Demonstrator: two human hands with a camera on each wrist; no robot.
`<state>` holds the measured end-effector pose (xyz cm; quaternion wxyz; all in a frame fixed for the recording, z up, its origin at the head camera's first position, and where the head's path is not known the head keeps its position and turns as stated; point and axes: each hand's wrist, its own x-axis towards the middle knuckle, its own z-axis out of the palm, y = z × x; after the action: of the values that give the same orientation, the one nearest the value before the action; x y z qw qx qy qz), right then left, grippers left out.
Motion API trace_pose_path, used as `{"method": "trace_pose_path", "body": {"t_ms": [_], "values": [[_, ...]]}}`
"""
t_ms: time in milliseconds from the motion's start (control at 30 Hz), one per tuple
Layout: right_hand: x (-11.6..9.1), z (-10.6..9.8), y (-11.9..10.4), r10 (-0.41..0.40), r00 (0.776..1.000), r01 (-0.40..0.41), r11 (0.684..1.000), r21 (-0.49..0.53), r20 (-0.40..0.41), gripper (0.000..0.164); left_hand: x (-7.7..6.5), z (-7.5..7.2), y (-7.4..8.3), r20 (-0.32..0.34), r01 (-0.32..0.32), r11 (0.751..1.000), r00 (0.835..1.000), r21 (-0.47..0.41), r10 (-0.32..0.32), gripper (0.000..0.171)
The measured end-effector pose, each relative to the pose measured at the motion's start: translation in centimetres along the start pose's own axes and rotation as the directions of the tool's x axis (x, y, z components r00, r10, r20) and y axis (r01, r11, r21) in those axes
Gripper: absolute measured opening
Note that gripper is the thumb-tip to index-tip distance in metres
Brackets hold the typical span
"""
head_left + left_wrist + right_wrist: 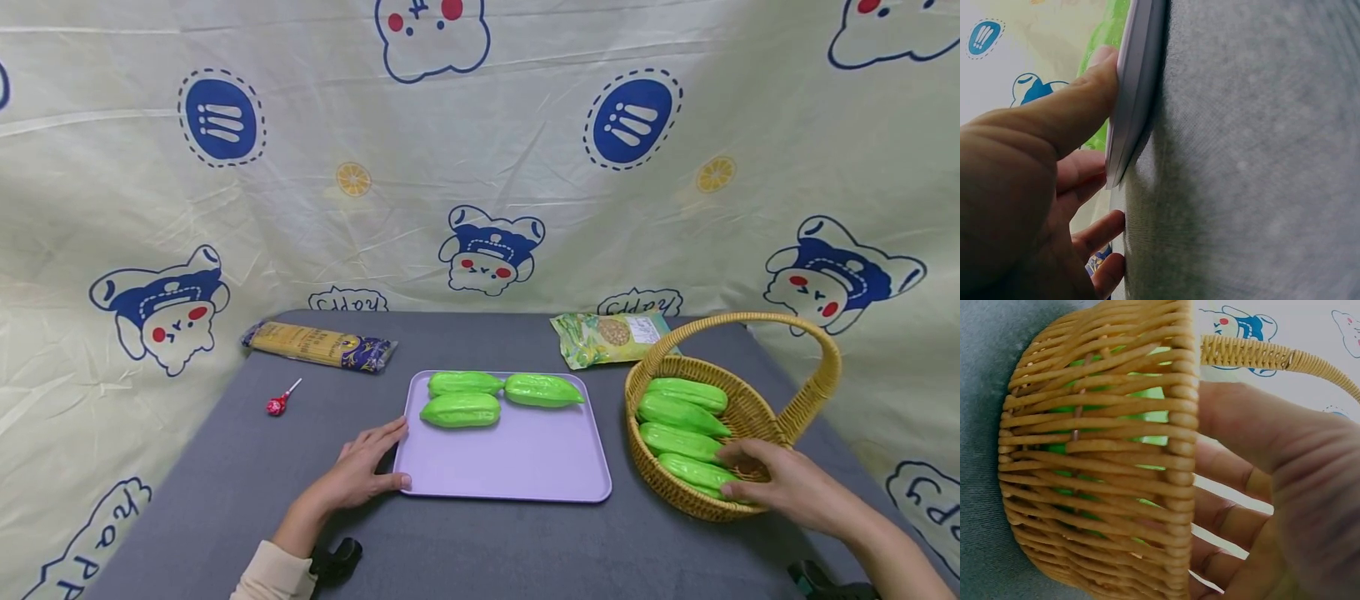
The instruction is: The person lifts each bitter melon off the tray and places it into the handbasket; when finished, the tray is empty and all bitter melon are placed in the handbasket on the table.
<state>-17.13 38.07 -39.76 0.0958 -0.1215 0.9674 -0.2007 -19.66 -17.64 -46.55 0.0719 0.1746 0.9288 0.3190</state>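
1. At least four glossy green, ribbed, spindle-shaped vegetables [681, 414] lie in the round tan woven-wicker basket [753, 408], on the right of the grey cloth-covered table [480, 550].
2. Three matching green pieces [461, 410] rest at the far side of the flat lilac rectangular tray [502, 467].
3. The right hand [787, 487] is inside the basket, its fingers and thumb partly spread either side of the nearest vegetable's right end; I cannot tell whether it grips.
4. The left hand [363, 467] has its fingers extended and spread, thumb and forefinger touching the tray's left edge without wrapping around it.
5. The vegetables look firm and fairly light; the shine suggests a slippery skin, though the ribs should give the fingers some purchase.
6. Their ends taper, so a hold there may slide off; the thick middle, taken across the ribs, seems surer.
7. They lie close together, so lifting one could roll its neighbour.
8. The tray looks stiff, thin and smooth, likely to slide if bumped; its rim is the natural hold.
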Motion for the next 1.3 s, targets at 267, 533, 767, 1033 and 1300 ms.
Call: {"method": "trace_pose_path", "body": {"t_ms": [267, 533, 767, 1033, 1300], "values": [[-0.2, -0.4, -1.7, -0.019, 0.995, 0.017, 1.000, -0.015, -0.096, 0.051, 0.0, 0.0, 0.1, -0.006, 0.002, 1.000, 1.000, 0.007, -0.002, 0.079], [-0.1, -0.2, -4.2, -0.123, 0.966, 0.110, 0.992, -0.070, -0.229, 0.040, 0.0, 0.0, 0.1, -0.003, 0.002, 1.000, 1.000, 0.005, -0.002, 0.079], [0.4, 0.7, -6.5, -0.284, 0.887, 0.249, 0.958, -0.142, -0.363, 0.034, 0.0, 0.0, 0.1, -0.003, -0.004, 1.000, 1.000, 0.005, 0.005, 0.079], [1.6, 2.2, -9.5, -0.349, 0.845, 0.312, 0.937, -0.156, -0.406, 0.035, 0.0, 0.0, 0.1, 0.001, -0.001, 1.000, 1.000, 0.010, 0.001, 0.080], [3.4, 4.0, -11.5, -0.346, 0.858, 0.334, 0.937, -0.098, -0.379, 0.040, 0.0, 0.0, 0.1, -0.001, 0.005, 1.000, 1.000, 0.013, -0.005, 0.080]]}}
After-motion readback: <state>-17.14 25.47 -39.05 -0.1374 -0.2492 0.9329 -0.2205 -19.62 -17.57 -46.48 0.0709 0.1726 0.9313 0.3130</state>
